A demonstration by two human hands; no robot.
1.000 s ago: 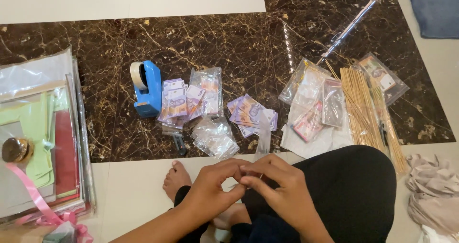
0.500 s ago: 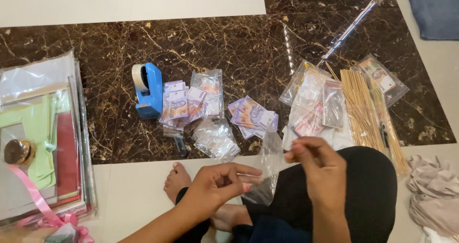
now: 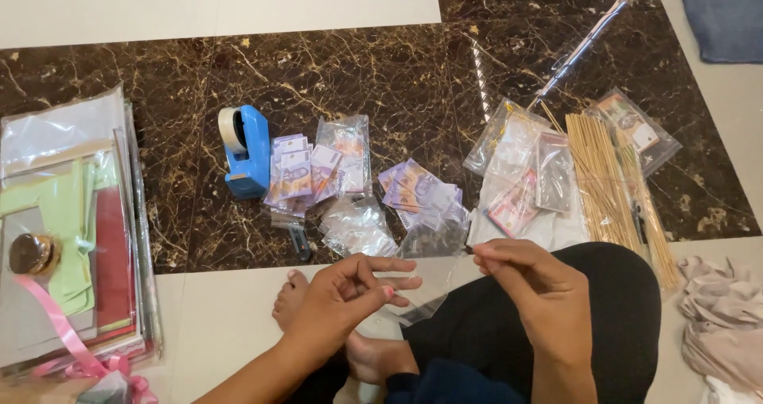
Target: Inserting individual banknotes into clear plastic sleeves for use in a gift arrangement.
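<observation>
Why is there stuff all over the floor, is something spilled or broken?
Nothing looks broken or spilled. The banknotes and clear plastic sleeves lie in loose, crooked heaps beside the blue tape dispenser, and the wooden sticks sit in a bundle. The left hand and right hand stretch a clear strip between them.

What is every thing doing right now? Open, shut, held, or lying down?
Clear plastic sleeve: held stretched between both hands.
Left hand: pinching the sleeve.
Right hand: pinching the sleeve.
Blue tape dispenser: upright on the floor.
Bundle of thin wooden sticks: lying flat.
Pink ribbon: loose, curled.
</observation>
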